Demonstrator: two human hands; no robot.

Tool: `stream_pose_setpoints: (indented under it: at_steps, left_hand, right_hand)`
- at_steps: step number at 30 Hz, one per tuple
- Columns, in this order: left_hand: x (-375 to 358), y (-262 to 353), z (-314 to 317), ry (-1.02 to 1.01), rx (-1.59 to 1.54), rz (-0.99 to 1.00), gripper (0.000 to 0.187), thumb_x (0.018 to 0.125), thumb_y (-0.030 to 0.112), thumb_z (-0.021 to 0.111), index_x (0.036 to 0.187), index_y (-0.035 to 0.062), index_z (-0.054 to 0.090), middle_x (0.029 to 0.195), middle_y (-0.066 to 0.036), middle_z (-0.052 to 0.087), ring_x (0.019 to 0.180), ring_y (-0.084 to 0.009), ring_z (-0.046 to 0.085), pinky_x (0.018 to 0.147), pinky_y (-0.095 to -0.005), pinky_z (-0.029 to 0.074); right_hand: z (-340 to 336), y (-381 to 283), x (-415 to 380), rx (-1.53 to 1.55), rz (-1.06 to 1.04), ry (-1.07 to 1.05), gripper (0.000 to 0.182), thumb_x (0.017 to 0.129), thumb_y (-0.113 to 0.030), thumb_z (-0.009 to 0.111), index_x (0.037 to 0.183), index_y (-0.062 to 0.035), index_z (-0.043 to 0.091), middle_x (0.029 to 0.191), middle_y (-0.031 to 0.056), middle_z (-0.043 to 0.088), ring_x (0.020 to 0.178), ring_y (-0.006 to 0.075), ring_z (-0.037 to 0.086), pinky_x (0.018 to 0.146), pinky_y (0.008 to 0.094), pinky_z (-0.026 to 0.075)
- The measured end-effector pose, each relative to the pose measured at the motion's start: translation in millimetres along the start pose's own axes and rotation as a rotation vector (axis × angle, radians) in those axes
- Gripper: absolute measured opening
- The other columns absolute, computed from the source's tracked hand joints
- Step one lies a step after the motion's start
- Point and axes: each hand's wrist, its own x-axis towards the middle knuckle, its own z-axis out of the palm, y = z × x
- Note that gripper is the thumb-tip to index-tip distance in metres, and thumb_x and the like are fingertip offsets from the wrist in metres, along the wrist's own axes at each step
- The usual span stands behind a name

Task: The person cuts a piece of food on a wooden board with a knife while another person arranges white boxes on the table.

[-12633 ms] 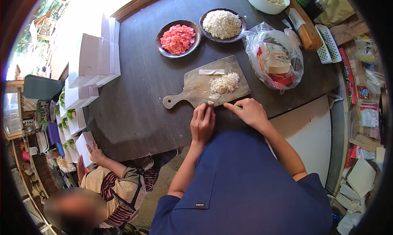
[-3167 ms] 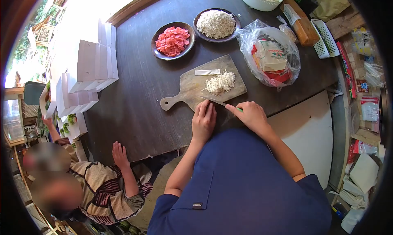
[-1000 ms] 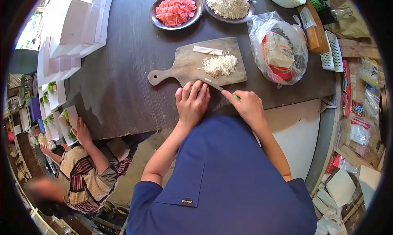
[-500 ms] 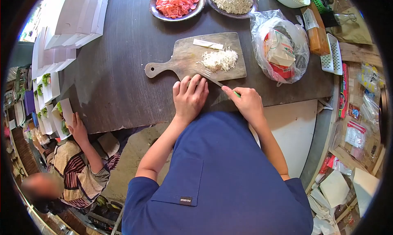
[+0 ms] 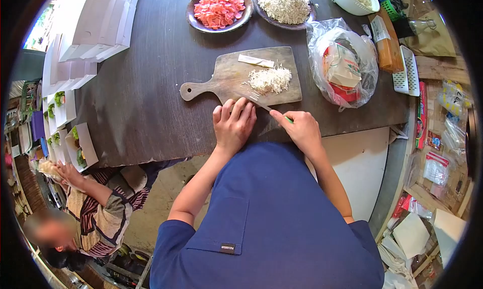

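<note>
Wearer in navy-blue shirt (image 5: 297, 213), plain cloth. Short sleeves (image 5: 169, 241) in the same navy; forearms (image 5: 193, 183) bare. Patch pocket (image 5: 225, 222) with straight seams; small black tab (image 5: 228, 248), pale lettering, at its lower edge.

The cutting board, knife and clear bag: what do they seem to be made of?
The cutting board looks like wood, matte and worn, with brownish patches. The knife has a grey, probably metal blade; its green handle, mostly covered by the right hand, may be plastic. The bag seems glossy plastic: see-through, crinkled.

Black tag (image 5: 228, 248) on blue shirt pocket (image 5: 221, 221): "PULL&BEAR".
</note>
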Motion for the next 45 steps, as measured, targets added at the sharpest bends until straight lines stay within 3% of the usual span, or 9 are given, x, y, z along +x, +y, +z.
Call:
stream_pose_setpoints:
  at_steps: [7,16,31,45]
  left_hand:
    - [1.5,0.0,-1.7,0.001,0.009,0.006,0.021,0.089,0.024,0.086,0.108,0.0169,0.082,0.123,0.005,0.073,0.118,-0.0193,0.064,0.101,-0.0398,0.043]
    - [-1.7,0.9,-1.4,0.004,0.011,0.004,0.021,0.09,0.025,0.085,0.109,0.0169,0.082,0.123,0.005,0.073,0.119,-0.0194,0.064,0.102,-0.0398,0.042]
    - [-0.6,-0.7,-0.4,0.02,0.002,0.009,0.021,0.09,0.025,0.085,0.109,0.0165,0.082,0.122,0.005,0.073,0.116,-0.0202,0.065,0.101,-0.0405,0.043]
    - [0.8,2.4,-2.0,0.021,-0.003,0.008,0.019,0.09,0.024,0.085,0.108,0.0162,0.082,0.122,0.004,0.073,0.116,-0.0206,0.065,0.101,-0.0405,0.043]
  right_hand:
    - [5.5,-3.6,8.5,0.044,0.002,-0.021,0.071,0.101,-0.069,0.065,0.084,-0.0024,0.081,0.079,0.0262,0.073,0.079,0.0469,0.074,0.074,0.0534,0.057]
    - [-1.1,-8.7,9.5,-0.012,0.002,-0.008,0.074,0.1,-0.071,0.064,0.078,-0.0019,0.078,0.077,0.0254,0.073,0.078,0.0467,0.074,0.074,0.0534,0.058]
    - [7.5,-10.0,17.8,0.059,0.012,0.003,0.071,0.1,-0.07,0.065,0.081,-0.0032,0.079,0.077,0.0218,0.073,0.077,0.0438,0.074,0.074,0.0523,0.057]
    - [18.5,-2.9,14.8,0.054,-0.024,0.035,0.071,0.1,-0.07,0.065,0.081,-0.0037,0.08,0.077,0.024,0.073,0.078,0.045,0.075,0.074,0.053,0.058]
